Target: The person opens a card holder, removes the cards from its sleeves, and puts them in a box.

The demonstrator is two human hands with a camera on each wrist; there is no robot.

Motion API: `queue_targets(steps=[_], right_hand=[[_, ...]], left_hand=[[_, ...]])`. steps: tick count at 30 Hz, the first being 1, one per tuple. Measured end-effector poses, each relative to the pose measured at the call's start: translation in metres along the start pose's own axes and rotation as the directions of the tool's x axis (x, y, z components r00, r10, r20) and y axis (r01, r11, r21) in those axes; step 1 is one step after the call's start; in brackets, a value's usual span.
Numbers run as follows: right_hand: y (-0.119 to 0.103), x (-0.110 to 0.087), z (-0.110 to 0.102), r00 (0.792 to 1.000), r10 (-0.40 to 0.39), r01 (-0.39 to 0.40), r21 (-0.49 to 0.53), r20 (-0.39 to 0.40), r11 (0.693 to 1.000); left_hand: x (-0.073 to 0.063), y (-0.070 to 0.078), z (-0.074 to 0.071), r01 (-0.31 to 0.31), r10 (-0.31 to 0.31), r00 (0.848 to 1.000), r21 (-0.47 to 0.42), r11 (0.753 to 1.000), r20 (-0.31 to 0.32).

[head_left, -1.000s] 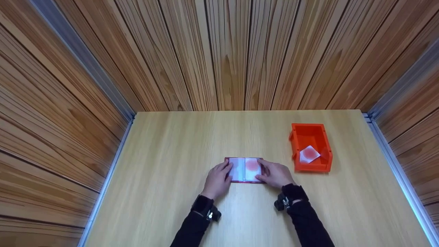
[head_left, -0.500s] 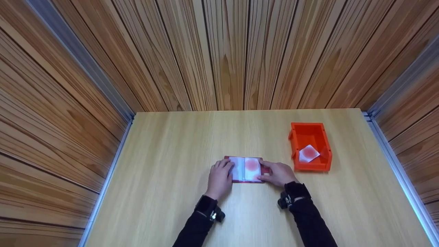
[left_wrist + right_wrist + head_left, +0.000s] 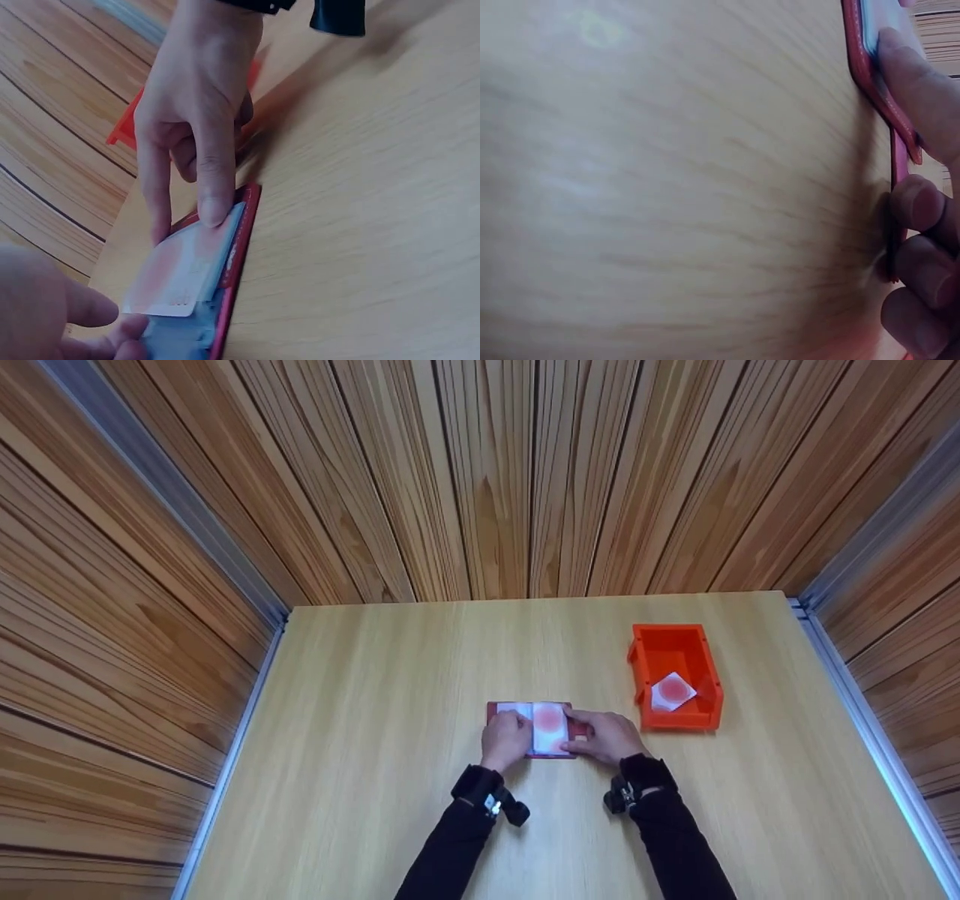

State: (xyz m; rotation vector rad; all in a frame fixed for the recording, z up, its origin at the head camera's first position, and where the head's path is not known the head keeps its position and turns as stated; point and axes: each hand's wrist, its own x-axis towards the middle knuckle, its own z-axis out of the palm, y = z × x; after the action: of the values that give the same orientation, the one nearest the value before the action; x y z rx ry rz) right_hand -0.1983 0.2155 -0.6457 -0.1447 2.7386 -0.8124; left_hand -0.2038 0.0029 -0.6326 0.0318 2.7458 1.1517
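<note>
A red card holder lies spread on the table, with clear plastic sleeves inside. On its right half shows a white card with a blurred red circle. My right hand grips the right edge, its thumb on the near part of the card and its index finger at the far side. Bent over the left half, my left hand has its fingertips bunched at the card's inner edge. They seem to pinch the sleeve there; the exact contact is partly hidden. The right wrist view shows the holder's red edge under the right thumb.
An orange bin stands at the right on the wooden table. Inside it lies a white card with a red circle, turned at an angle. Wood-plank walls enclose the table at the back and sides.
My left hand has moved right, from the card holder's left edge to near its middle, and its fingers have bunched. The right hand keeps its grip at the right edge.
</note>
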Motion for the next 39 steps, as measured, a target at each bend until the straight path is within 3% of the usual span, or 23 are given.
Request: queue_targets(steps=[4, 12, 23, 28, 34, 39], right_hand=[[-0.001, 0.0, 0.0, 1.0, -0.005, 0.005, 0.0, -0.009, 1.0], [-0.001, 0.0, -0.002, 1.0, -0.013, 0.013, 0.005, -0.01, 1.0], [0.003, 0.001, -0.002, 0.999, -0.033, 0.033, -0.014, -0.018, 0.999], [0.001, 0.001, 0.0, 1.0, -0.021, 0.021, -0.017, -0.015, 1.0], [0.0, 0.0, -0.001, 1.0, 0.003, -0.003, 0.008, 0.005, 1.0], [0.0, 0.0, -0.001, 1.0, 0.023, -0.023, 0.018, 0.009, 1.0]], left_hand=[[0.002, 0.005, 0.0, -0.012, 0.011, 1.0, 0.086, 0.996, 0.009], [0.002, 0.002, 0.012, -0.099, 0.099, 0.995, 0.169, 0.981, 0.009], [0.001, -0.004, 0.008, -0.102, 0.101, 0.995, 0.067, 0.993, 0.008], [0.0, -0.016, -0.006, -0.099, 0.099, 0.995, -0.015, 0.995, 0.013], [-0.006, -0.036, -0.027, -0.087, 0.084, 0.995, -0.075, 0.993, -0.048], [-0.01, -0.046, -0.037, -0.084, 0.075, 0.994, -0.111, 0.99, -0.082]])
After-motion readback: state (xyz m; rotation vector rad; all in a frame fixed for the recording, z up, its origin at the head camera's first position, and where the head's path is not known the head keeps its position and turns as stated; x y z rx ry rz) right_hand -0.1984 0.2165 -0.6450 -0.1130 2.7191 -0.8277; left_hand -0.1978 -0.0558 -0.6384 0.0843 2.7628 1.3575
